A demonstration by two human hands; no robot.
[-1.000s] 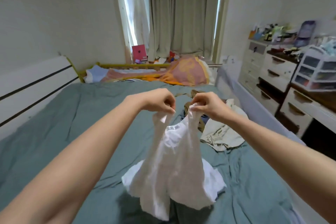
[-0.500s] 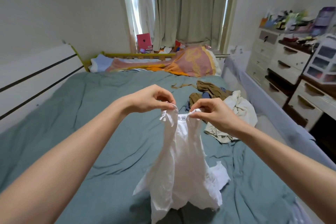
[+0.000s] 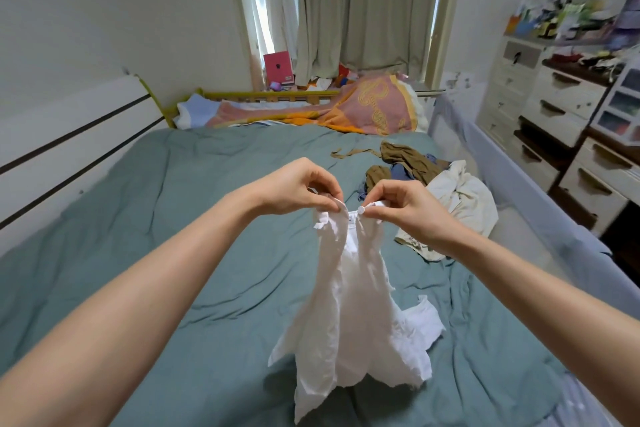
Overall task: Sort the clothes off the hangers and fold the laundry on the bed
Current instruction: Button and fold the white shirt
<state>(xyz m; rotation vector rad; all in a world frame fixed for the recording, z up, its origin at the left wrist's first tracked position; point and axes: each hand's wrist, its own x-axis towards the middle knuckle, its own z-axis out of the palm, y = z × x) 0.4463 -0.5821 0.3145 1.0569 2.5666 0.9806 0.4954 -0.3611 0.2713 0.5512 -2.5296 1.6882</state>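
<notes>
Barely begun: left hand [image 3: 298,189] and right hand [image 3: 403,208] pinch the hanging crumpled white cotton garment [image 3: 349,291] by its neckline, unfolded, while the rumpled brown, blue and cream clothes heap [image 3: 433,191] at two o'clock waits.

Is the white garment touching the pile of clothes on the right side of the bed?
Apart. The head view shows teal bedding between the white garment, held up by both hands, and the clothes pile.
</notes>
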